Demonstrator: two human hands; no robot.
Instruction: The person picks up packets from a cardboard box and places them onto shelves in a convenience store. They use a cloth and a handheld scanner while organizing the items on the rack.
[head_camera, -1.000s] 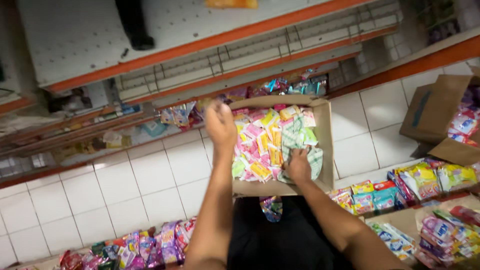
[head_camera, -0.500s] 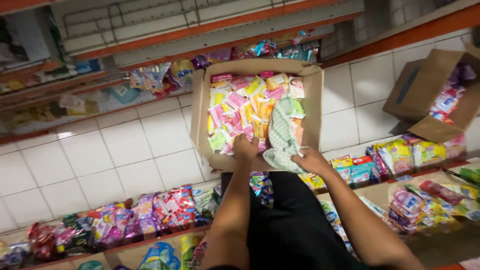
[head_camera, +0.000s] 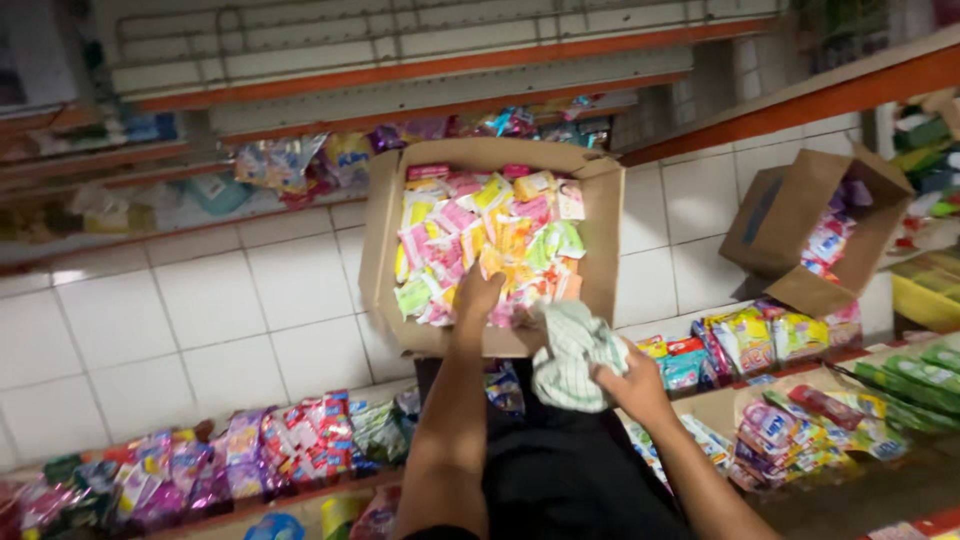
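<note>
Cardboard box (head_camera: 600, 215): open-topped, sitting on the white tiled floor (head_camera: 200, 310) straight ahead of the person, packed with pink, yellow and green sachets (head_camera: 490, 235).
Left hand (head_camera: 478, 295): reaching into the box's near edge, fingers down among the sachets; whether the grip has closed on one cannot be told.
Right hand (head_camera: 632, 385): grip closed around a pale checked cloth (head_camera: 570, 355), held just outside the box's near right corner.
Key relation: sachets lie directly ahead of the left hand, which is nearer.
Surroundings: second box (head_camera: 770, 220) tilted at right; snack packets (head_camera: 300, 435) along shelf edges.
</note>
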